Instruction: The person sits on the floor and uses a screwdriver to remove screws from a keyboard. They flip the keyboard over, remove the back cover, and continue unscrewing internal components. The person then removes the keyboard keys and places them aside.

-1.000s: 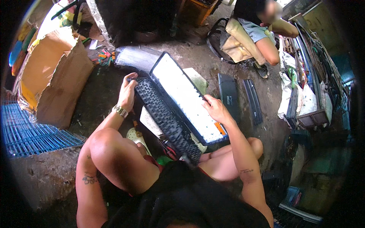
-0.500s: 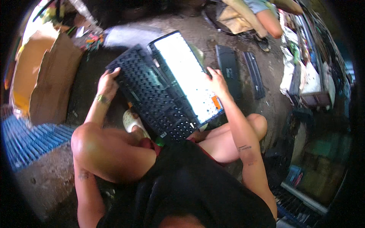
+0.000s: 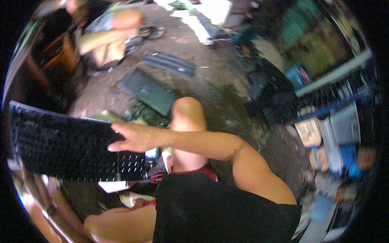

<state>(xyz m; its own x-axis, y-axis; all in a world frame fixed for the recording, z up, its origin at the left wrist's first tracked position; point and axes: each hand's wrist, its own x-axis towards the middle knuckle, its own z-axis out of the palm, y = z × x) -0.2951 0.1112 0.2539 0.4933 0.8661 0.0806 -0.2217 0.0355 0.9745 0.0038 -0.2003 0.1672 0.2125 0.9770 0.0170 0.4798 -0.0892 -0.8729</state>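
A black laptop keyboard panel, dotted with rows of small holes or key positions, is at the left of the head view. My right hand is closed on its right part, thumb and forefinger apart over the surface and the other fingers hidden. At the panel's left end, near the rim, a blurred bit of my left hand is against its edge; most of its fingers are hidden. A white sheet-like piece shows below the panel's near edge.
On the ground beyond lie a flat dark laptop part and a long black bar. Another person's bent knee is at the far left. Loose keyboards, a cardboard piece and blue-grey scraps are at the right.
My view has swung right, so the panel now sits far left. The white-faced part with the orange patch has gone mostly out of sight. My right hand is now over the keyboard panel.
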